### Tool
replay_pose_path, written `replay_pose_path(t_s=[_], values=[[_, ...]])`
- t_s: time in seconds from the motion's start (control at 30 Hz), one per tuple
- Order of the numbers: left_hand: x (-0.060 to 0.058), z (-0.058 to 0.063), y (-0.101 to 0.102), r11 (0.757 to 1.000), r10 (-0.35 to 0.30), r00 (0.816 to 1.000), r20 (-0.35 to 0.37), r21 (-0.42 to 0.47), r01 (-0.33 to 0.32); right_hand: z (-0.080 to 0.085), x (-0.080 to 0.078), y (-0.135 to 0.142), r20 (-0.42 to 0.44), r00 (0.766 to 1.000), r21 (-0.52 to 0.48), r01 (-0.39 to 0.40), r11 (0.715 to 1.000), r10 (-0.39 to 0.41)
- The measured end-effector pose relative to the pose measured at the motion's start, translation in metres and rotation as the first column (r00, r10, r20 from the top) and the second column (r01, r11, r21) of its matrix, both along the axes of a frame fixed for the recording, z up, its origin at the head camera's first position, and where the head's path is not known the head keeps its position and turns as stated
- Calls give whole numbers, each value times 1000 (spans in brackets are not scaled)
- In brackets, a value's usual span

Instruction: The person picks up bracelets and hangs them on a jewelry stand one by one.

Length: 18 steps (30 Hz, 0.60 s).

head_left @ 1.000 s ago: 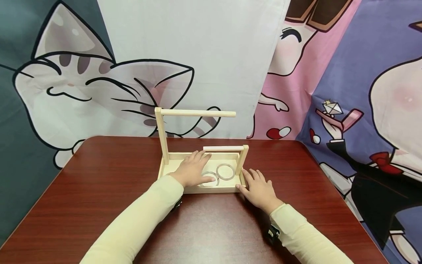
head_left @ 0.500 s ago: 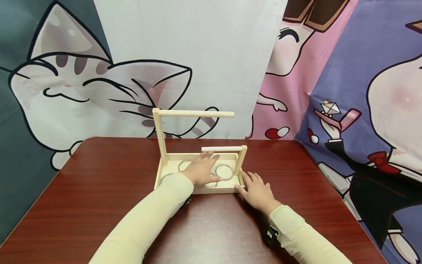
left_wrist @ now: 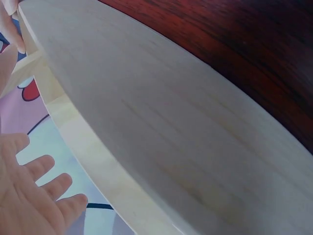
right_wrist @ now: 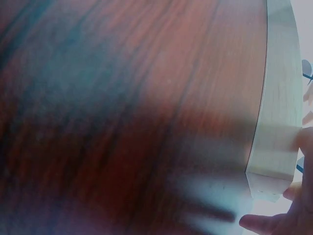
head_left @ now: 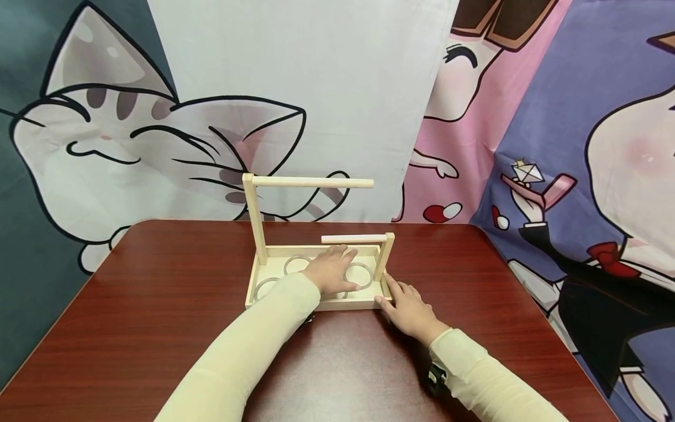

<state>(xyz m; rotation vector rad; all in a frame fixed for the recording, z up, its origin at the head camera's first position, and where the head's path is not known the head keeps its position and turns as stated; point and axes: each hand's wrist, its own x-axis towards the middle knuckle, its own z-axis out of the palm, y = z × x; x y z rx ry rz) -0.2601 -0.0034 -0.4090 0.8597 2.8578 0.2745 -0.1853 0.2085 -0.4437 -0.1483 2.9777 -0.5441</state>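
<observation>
The left hand (head_left: 331,272) is spread wide over the wooden tray (head_left: 337,305) — a pale ring (head_left: 372,275) just to its right — while the right hand (head_left: 410,309) (farther off, loosely extended) touches the tray's end.

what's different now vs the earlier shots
The left hand has moved right over the wooden tray, uncovering two rings at the tray's left. Nothing was visibly taken hold of or let go. The right hand stays at the near right corner; the rightmost ring looks unmoved.
</observation>
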Motion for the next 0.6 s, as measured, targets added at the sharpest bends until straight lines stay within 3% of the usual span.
replay_pose_path(t_s=[0.3,0.6], values=[[-4,-6,16,999,-16,1000,26,-37,17,-3,-1,3,26,1000,-57,-8,998,10],[-6,4,22,998,-6,993,116,-61,13,-4,-1,2,21,1000,-67,-8,998,9]])
